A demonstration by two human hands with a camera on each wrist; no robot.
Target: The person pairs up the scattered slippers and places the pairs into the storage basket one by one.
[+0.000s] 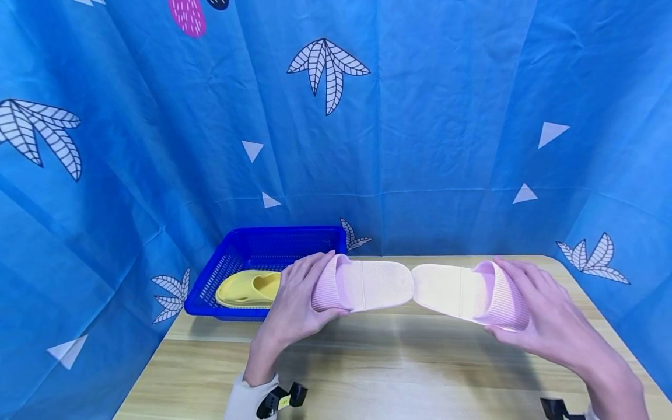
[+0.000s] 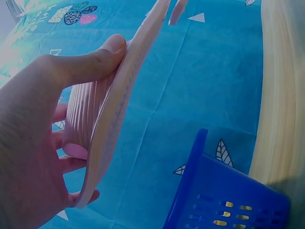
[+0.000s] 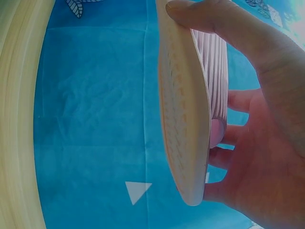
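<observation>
Two pale pink slide slippers are held up above the table, heel ends nearly meeting in the head view. My left hand (image 1: 299, 297) grips the left slipper (image 1: 385, 286) round its ribbed strap end, thumb on one edge and fingers round the other. The right slipper (image 1: 443, 289) is gripped the same way by my right hand (image 1: 546, 315). In the left wrist view the thumb presses the edge of the left slipper's sole (image 2: 114, 114). The right wrist view shows the right slipper's sole (image 3: 183, 109) edge-on, with fingers behind the strap.
At the back left of the wooden table (image 1: 210, 367) stands a blue perforated basket (image 1: 289, 233). A yellow slipper (image 1: 244, 286) lies in it, partly hidden by my left hand. A blue patterned curtain (image 1: 436, 146) hangs behind and beside the table.
</observation>
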